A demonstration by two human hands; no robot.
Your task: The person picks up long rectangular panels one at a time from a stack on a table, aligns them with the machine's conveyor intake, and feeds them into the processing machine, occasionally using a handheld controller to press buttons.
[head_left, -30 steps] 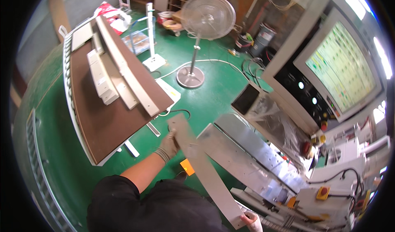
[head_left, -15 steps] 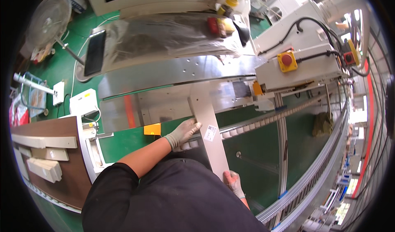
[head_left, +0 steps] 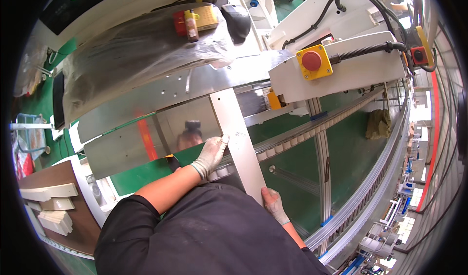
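A long, narrow white board (head_left: 239, 148) lies slantwise before me, its far end over the shiny metal machine bed (head_left: 114, 150). That end has a small dark hole. My left hand (head_left: 211, 157), in a pale glove, grips the board's left edge near its middle, thumb on top. Gloved as well, my right hand (head_left: 275, 206) grips the near end from the right; its fingers are partly hidden beneath the board. A faint small mark shows on the board's upper face.
A yellow box with a red stop button (head_left: 312, 60) is on the machine arm at right. A roller rail (head_left: 292, 144) runs beyond the board. Several white strips (head_left: 53, 192) lie on a brown table at left. A lighter (head_left: 190, 25) and black mouse (head_left: 236, 21) rest at the back.
The view has shifted right and closer to the machine. The white label seen on the board's upper face no longer shows; a bare face with a faint mark is up. Both hands still grip the board.
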